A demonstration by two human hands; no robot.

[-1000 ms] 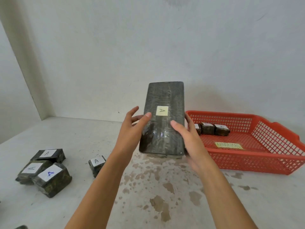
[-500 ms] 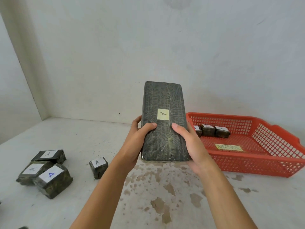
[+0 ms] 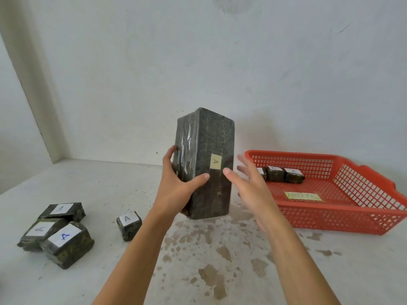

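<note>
A tall dark wrapped block (image 3: 211,150) with a small yellow label marked A is held upright above the table, turned so one vertical edge faces me. My left hand (image 3: 176,186) grips its lower left side, thumb on the front face and fingers round the far side. My right hand (image 3: 251,183) hovers just to the block's right with fingers spread and blurred, apart from it.
A red plastic basket (image 3: 356,208) at the right holds three small labelled blocks (image 3: 284,172) and a yellow tag (image 3: 302,195). Three wrapped blocks (image 3: 59,234) lie at the left, one small cube (image 3: 128,224) nearer the middle. Brown stains (image 3: 211,274) mark the table.
The block has been turned about its upright axis, from flat face toward me to edge toward me. My right hand has let go and opened beside it; my left hand still grips.
</note>
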